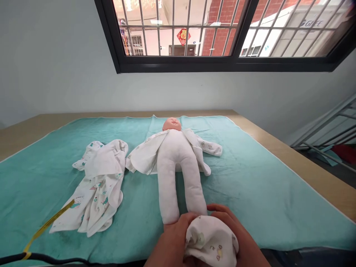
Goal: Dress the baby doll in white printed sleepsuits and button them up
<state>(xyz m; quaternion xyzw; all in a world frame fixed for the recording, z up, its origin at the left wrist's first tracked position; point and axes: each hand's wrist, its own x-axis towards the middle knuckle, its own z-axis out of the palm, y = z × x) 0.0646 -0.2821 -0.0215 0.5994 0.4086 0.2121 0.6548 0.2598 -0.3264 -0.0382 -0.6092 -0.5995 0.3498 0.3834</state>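
A white cloth baby doll (178, 163) lies on its back on a teal blanket (250, 185), head toward the window. An open white printed jacket (144, 155) is spread under its body. Both my hands grip a bunched white printed garment (211, 239) right at the doll's feet. My left hand (172, 241) holds its left side, fingers closed round the cloth, touching the doll's left foot. My right hand (239, 237) wraps its right side.
A second crumpled white printed garment (97, 185) lies on the blanket left of the doll. A yellow tape (47, 224) and black cable (55, 259) run along the near left edge. The wooden table (306, 167) meets a wall with a barred window.
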